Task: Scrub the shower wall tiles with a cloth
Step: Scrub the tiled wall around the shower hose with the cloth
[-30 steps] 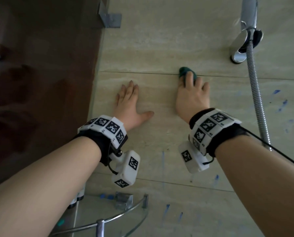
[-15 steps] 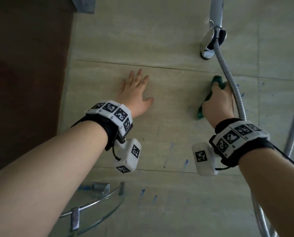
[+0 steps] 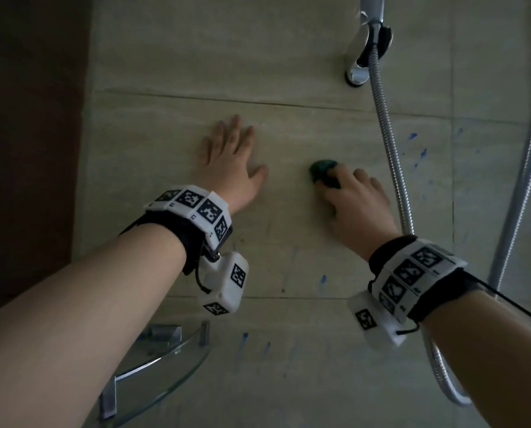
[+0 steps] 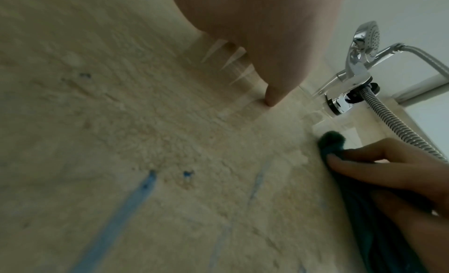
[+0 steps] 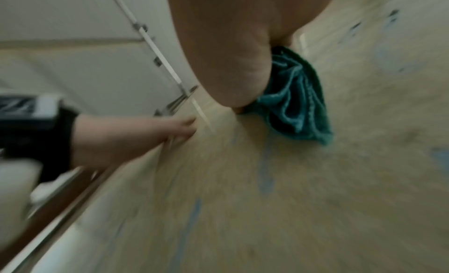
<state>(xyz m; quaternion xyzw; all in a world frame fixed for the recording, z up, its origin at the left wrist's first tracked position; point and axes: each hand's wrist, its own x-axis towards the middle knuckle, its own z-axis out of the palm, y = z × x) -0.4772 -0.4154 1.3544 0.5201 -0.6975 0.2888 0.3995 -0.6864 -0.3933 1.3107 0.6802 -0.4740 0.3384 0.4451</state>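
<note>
Right hand (image 3: 358, 205) clenched around bunched green cloth (image 3: 323, 172), pressed to wall tiles (image 3: 288, 242) beside shower hose (image 3: 390, 156). Left hand (image 3: 231, 162) flat, fingers spread, bracing. Risks: snagging hose on a wide stroke; missing blue streaks (image 3: 418, 156) beyond it.

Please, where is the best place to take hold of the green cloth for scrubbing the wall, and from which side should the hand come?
Probably the bunched middle of the green cloth, from the room side, palm toward the tile wall. The cloth lies crumpled against the wall, so only its outer face is free. The right hand already has such a grip, with folds showing past its fingers.
</note>
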